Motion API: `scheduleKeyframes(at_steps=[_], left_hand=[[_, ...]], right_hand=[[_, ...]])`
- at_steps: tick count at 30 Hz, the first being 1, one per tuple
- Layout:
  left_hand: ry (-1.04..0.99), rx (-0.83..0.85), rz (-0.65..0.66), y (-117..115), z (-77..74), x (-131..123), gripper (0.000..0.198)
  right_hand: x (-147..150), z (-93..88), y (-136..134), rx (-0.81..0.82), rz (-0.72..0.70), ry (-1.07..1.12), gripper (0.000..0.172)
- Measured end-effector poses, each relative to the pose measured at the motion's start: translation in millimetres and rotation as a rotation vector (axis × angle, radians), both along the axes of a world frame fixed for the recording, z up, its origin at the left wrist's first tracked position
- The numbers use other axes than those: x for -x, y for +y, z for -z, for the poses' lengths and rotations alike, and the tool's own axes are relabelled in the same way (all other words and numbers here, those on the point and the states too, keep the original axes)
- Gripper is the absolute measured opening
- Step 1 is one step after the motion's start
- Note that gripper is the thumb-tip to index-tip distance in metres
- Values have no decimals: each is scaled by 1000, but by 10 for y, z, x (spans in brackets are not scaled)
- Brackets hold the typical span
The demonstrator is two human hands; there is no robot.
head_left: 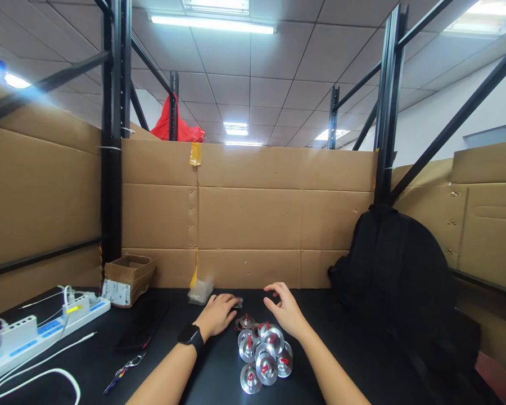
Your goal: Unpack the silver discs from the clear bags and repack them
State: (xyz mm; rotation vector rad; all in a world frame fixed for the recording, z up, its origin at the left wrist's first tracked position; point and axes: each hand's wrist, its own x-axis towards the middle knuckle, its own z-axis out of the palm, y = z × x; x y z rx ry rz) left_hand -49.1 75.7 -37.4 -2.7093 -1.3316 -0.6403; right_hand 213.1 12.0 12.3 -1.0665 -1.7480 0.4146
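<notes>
Seven or more metal discs (270, 376) heaped between forearms (172, 371); right hand (287, 312) released; left hand (216, 316) at one small packet (238, 302), grip unclear.

A pile of discs (266, 360) lies mid-way across the surface (219, 374). Behind it stands a cardboard wall (248, 219), a plastic bag (201, 292) just before that. Leftward lie a keychain (124, 373) and (farthest out) a power strip (46, 338), with an open box (137, 278) behind; rightward, a backpack (398, 264).

Left hand (217, 314) palm down, right hand (288, 309) loosely curled, forearms (168, 371) stretched forward
</notes>
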Motion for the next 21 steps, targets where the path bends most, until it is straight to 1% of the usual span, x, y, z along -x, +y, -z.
scheduleKeyframes(at_steps=[3,7,12,14,15,16,18,19,20,21], left_hand=[[-31,1,-75,10,-13,49,34],[-32,28,-115,-1,-36,64,35],[-35,-79,-197,21,-44,96,43],[-108,-80,-180,32,-78,93,44],[-189,-70,-141,26,-108,78,43],[-312,-44,-88,8,-148,52,41],[-660,98,41,-78,-259,-34,38],[-868,232,95,-148,-325,-92,39],[-1044,417,140,-232,-393,-157,42],[-1177,606,216,-326,-458,-226,45]], right_hand=[[17,-1,-14,6,-25,-19,27],[32,8,-19,10,-42,-31,27],[26,29,-7,16,-47,-28,27],[31,45,0,13,-48,-19,27],[36,53,3,11,-49,-15,27],[43,59,4,12,-53,-7,27],[63,58,-2,24,-71,22,29],[76,49,-12,29,-83,40,31],[91,34,-27,28,-95,58,33],[108,13,-47,18,-106,71,36]])
